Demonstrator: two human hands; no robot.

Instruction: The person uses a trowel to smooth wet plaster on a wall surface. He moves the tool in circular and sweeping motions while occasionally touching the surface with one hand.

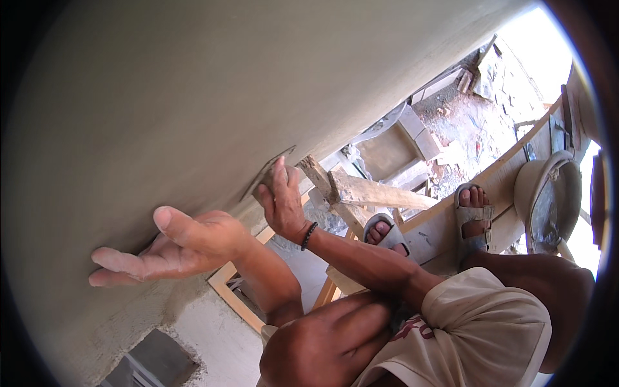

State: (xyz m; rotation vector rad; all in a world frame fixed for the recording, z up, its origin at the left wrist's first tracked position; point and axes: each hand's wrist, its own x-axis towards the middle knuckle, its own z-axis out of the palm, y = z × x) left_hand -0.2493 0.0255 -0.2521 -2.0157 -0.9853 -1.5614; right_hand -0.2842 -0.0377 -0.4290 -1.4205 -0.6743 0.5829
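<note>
Freshly smoothed grey plaster covers the wall point(161, 129), filling the left and top of the view. My right hand point(284, 203), with a dark bead bracelet at the wrist, is closed around a plastering trowel point(248, 190). The trowel's thin blade lies along the wall, seen nearly edge-on, and its handle is hidden by my fingers. Lower left, my left hand point(184, 248) is open, with its fingers apart and nothing in it. It is beside the wall; I cannot tell whether the fingertips touch it.
My sandalled feet stand on a wooden plank point(445, 226). A bucket point(548, 200) sits at its right end. A rough timber frame point(374, 191) rises near the wall. Far below are a box-like trough point(387, 151) and rubble point(464, 129). A square wall opening point(158, 358) shows lower left.
</note>
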